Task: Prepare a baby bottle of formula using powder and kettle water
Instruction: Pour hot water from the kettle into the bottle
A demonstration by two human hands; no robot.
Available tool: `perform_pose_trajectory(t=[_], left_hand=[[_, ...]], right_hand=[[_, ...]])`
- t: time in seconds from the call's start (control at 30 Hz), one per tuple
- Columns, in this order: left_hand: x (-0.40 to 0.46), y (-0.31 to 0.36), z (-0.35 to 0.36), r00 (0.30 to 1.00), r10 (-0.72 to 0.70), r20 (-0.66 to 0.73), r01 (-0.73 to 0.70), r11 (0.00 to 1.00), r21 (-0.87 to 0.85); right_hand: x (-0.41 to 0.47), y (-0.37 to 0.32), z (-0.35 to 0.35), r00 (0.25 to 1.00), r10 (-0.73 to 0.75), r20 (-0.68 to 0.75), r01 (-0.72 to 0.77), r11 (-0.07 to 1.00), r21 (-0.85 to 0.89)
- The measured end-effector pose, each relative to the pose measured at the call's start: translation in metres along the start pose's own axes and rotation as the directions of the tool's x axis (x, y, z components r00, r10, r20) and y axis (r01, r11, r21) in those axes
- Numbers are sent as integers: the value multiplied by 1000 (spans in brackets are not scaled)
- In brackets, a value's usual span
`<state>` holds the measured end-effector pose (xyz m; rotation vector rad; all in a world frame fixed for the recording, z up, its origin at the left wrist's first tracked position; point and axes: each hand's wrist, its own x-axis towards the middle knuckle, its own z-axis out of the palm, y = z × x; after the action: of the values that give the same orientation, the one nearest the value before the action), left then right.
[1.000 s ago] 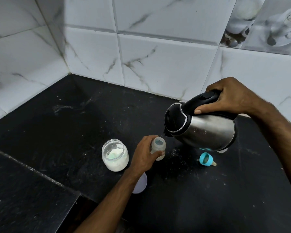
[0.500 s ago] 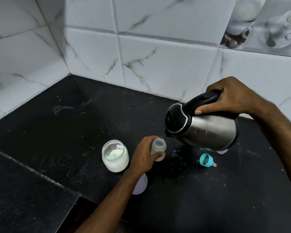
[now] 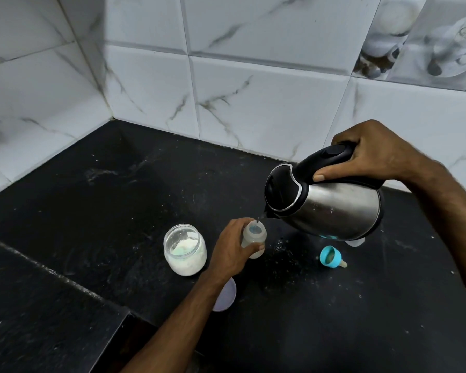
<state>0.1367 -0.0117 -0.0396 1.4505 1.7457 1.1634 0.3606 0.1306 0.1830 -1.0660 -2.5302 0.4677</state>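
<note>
The baby bottle [image 3: 254, 239] stands upright on the dark surface [image 3: 119, 211], the left hand [image 3: 233, 249] curled round it. The right hand [image 3: 371, 152] grips the tilted kettle [image 3: 326, 203] by its handle, spout just above the bottle's mouth; a thin stream seems to fall. Left of the bottle, an open powder jar [image 3: 184, 249]; right, the teal teat cap [image 3: 331, 256].

A black speckled stone worktop [image 3: 97, 200] filled a corner. Behind it rose white marble-veined wall tiles [image 3: 267, 103], with grey patterned tiles [image 3: 425, 39] above those.
</note>
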Motion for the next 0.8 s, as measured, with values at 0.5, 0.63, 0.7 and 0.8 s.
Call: perform_pose_trajectory(t=[0.5, 0.63, 0.7, 0.8], left_hand=[[1, -4, 1, 1000, 9, -3, -9, 1000, 16], [1, -5, 1, 1000, 10, -3, -10, 1000, 17], [2, -5, 1, 1000, 12, 0, -12, 1000, 22], [2, -5, 1, 1000, 4, 4, -4, 1000, 22]], right_hand=[[1, 1, -2, 1000, 0, -8, 0, 1000, -9], [1, 0, -3, 1000, 2, -6, -2, 1000, -4], [1, 0, -4, 1000, 3, -9, -3, 1000, -5], [1, 0, -4, 1000, 5, -11, -5, 1000, -12]])
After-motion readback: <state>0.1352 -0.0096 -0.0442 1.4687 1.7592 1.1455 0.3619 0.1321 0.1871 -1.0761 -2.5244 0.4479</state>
